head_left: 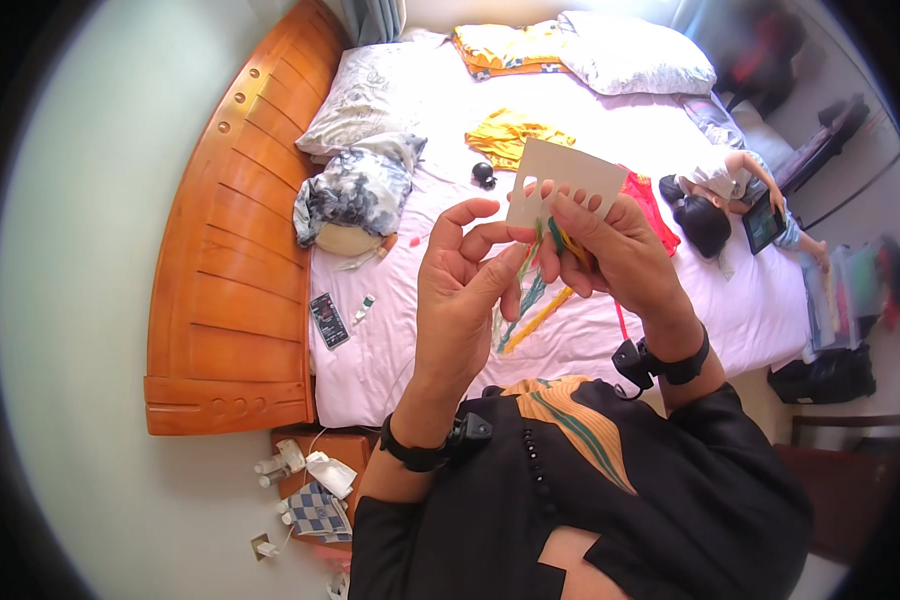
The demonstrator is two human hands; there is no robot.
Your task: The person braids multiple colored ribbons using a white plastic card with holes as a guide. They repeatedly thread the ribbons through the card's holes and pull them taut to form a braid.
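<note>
In front of my chest, above the bed, I hold up a white card with a row of holes along its lower edge. My right hand grips the card between thumb and fingers. Fingers and thumb of my left hand are pinched together on a green thread at the card's lower left corner. Below my hands hang a teal thread bundle and a yellow thread bundle. My fingers partly hide where the threads meet the card.
The bed has a wooden headboard on the left. A phone and a small tube lie near it. Yellow cloth and red fabric lie beyond my hands. At right, a person lies with a tablet.
</note>
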